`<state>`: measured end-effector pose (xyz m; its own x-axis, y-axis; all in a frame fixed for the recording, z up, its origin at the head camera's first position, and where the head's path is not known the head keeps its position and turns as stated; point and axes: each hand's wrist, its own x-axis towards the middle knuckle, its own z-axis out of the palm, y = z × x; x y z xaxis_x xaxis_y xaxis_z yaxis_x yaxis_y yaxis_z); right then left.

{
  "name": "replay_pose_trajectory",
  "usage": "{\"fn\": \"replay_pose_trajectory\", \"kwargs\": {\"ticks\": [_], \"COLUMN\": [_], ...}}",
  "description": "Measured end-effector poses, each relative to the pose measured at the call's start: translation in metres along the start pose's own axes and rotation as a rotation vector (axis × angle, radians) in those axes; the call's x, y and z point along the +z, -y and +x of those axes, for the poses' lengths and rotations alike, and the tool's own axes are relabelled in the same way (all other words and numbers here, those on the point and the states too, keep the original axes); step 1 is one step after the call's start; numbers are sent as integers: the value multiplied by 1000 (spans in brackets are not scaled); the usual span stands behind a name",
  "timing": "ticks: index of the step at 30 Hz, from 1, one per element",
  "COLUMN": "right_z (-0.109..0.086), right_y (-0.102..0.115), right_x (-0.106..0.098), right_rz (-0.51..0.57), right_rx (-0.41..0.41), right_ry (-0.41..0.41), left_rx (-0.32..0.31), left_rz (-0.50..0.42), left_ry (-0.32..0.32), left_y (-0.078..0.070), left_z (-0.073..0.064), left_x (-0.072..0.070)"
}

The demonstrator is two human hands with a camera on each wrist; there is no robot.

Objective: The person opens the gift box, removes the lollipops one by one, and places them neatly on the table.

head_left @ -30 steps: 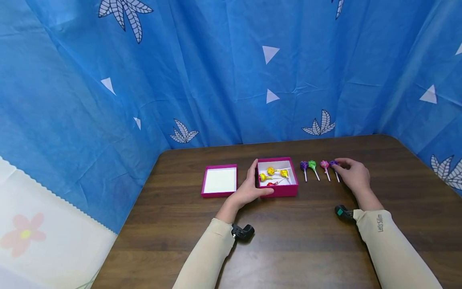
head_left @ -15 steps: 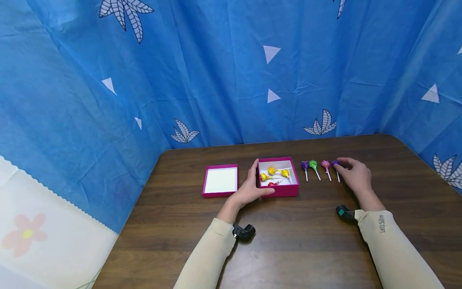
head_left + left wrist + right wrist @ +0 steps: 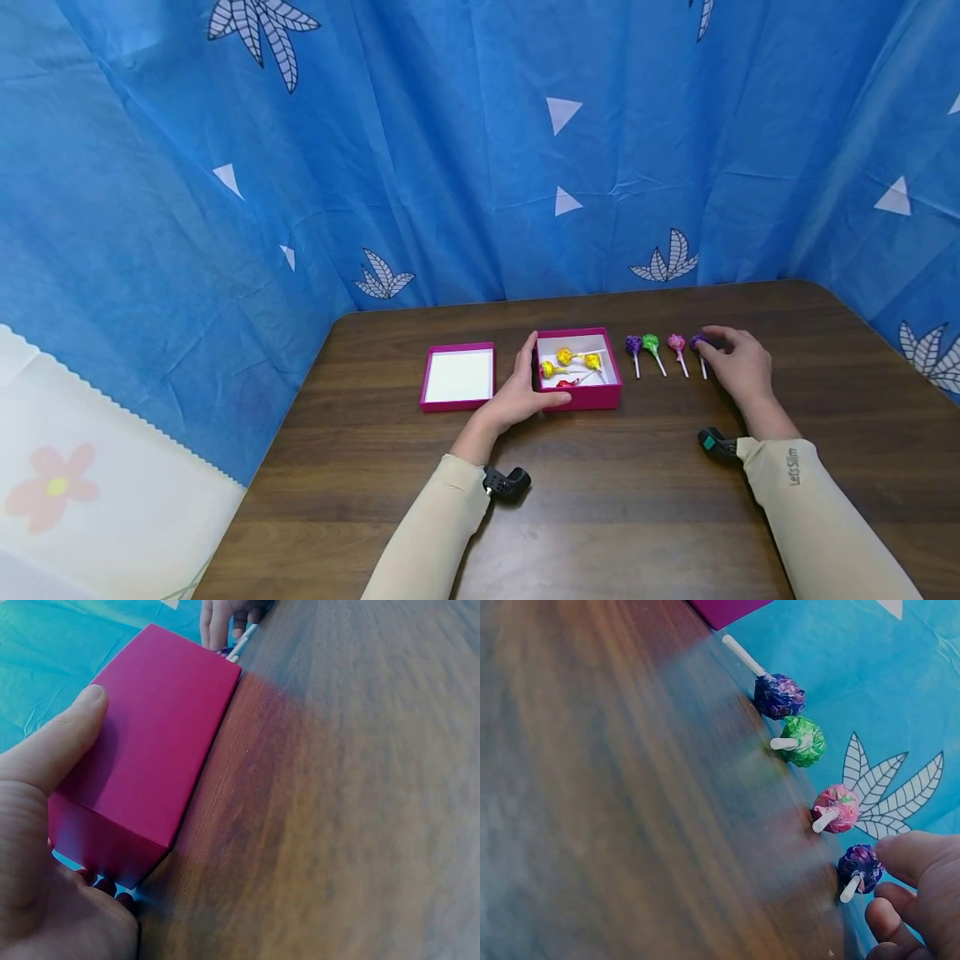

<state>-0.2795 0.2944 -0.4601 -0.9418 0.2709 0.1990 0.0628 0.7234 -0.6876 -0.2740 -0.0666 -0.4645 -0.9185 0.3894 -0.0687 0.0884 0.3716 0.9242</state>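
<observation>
My left hand grips the left end of a magenta box; in the left wrist view the thumb lies on one long wall. Inside the box are several yellow lollipops and a red one. To the right, my right hand pinches the wrapped head of a purple lollipop lying at the end of a row. Beside it in the row are a pink lollipop, a green one and another purple one, sticks toward me.
A shallow magenta lid with a white inside lies left of the box. Everything stands on a dark wooden table. A blue curtain hangs behind the table's far edge, and a pale flowered cloth hangs at the left.
</observation>
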Motion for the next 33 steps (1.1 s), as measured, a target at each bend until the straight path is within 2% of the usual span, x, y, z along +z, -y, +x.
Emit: {"fn": "replay_pose_trajectory", "kwargs": {"ticks": [4, 11, 20, 23, 28, 33], "right_z": [0, -2, -8, -10, -15, -20], "right_y": [2, 14, 44, 56, 74, 89], "right_x": [-1, -4, -15, -18, -20, -20], "right_rz": [22, 71, 173, 217, 281, 280], "right_rx": [-9, -75, -124, -175, -289, -326], "right_ry": [-30, -134, -166, -144, -39, 41], "left_rx": [-2, 9, 1, 3, 8, 5], "left_rz": [-3, -10, -3, -3, -11, -1], "left_ry": [-2, -5, -1, 1, 1, -2], "left_y": [1, 0, -1, -1, -1, -1], "left_z": [1, -1, -2, -1, 0, -2], "left_x": [0, 0, 1, 1, 1, -1]}}
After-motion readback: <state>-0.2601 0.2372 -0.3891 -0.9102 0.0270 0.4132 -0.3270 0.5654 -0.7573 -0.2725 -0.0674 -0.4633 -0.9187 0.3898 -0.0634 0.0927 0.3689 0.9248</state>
